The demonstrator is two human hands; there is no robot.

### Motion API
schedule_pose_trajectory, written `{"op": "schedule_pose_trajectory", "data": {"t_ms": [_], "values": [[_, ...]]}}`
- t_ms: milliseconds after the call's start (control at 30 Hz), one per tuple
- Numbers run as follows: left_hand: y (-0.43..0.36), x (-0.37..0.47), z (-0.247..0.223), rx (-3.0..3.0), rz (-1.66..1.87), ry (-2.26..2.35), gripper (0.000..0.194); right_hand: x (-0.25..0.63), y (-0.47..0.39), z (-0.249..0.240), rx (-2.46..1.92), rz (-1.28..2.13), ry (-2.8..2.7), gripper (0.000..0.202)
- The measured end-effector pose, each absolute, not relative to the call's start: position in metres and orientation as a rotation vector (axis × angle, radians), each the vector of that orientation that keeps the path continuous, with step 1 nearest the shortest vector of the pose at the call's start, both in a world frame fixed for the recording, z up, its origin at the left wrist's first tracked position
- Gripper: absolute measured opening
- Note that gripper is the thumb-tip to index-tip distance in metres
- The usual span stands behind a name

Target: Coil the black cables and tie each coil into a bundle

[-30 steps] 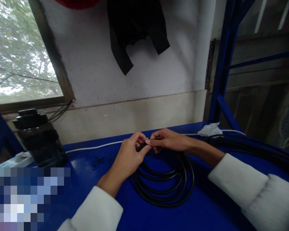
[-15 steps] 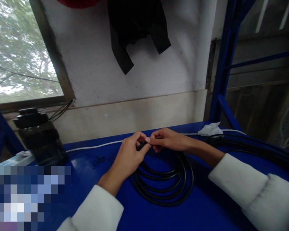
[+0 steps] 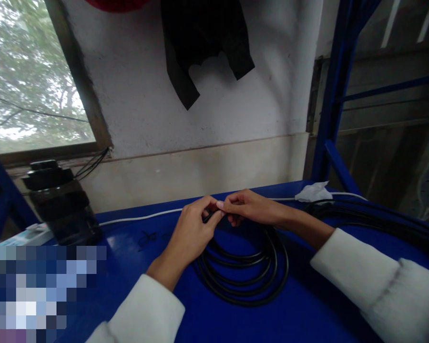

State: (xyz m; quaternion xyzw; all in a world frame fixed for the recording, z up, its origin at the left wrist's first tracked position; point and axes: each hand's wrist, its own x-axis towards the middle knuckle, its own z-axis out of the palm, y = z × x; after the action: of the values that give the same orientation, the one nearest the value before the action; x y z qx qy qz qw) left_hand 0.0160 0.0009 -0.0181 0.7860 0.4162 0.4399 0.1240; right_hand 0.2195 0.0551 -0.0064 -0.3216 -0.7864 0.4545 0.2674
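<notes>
A coil of black cable [image 3: 248, 302] lies in several loops on the blue tabletop. At the coil's far side my left hand [image 3: 196, 226] is closed around the cable, thumb and forefinger pinched together. My right hand [image 3: 248, 207] meets it there, its thumb and forefinger pressed together against the left fingertips. Whatever the right fingers pinch is too small and too covered to make out. Some thin, short black ties or strands [image 3: 147, 239] lie on the table to the left of my left hand.
A dark bottle [image 3: 62, 205] stands at the left beside a white box [image 3: 30, 236]. Along the back edge runs a white cord [image 3: 139, 218]. Crumpled white paper [image 3: 312, 192] and more black cable [image 3: 375, 219] lie at the right. Blue frame posts [image 3: 329, 114] rise there.
Both hands keep the same pinched pose at the coil, with only a tiny shift of the fingertips. The whole view has moved very slightly.
</notes>
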Motion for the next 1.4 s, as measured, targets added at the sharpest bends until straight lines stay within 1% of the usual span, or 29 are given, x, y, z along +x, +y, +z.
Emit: {"op": "schedule_pose_trajectory", "data": {"t_ms": [200, 433, 700, 1033, 1400], "values": [[0.0005, 0.0169, -0.0183, 2.292, 1.279, 1.214, 0.008, 0.2194, 0.0563, -0.007, -0.858, 1.211, -2.13, 0.058], [-0.0001, 0.0176, -0.0184, 2.296, 1.259, 1.257, 0.009, 0.2185, 0.0537, -0.0044, -0.914, 1.219, -2.142, 0.062], [0.0006, 0.0175, -0.0186, 2.318, 1.269, 1.293, 0.009, 0.2186, 0.0524, -0.0038, -0.95, 1.218, -2.145, 0.06], [-0.0002, 0.0172, -0.0174, 2.339, 1.243, 1.258, 0.013, 0.2183, 0.0503, -0.0014, -1.005, 1.201, -2.17, 0.064], [0.0005, 0.0171, -0.0192, 2.346, 1.242, 1.267, 0.013, 0.2192, 0.0518, -0.0034, -1.01, 1.215, -2.173, 0.063]]}}
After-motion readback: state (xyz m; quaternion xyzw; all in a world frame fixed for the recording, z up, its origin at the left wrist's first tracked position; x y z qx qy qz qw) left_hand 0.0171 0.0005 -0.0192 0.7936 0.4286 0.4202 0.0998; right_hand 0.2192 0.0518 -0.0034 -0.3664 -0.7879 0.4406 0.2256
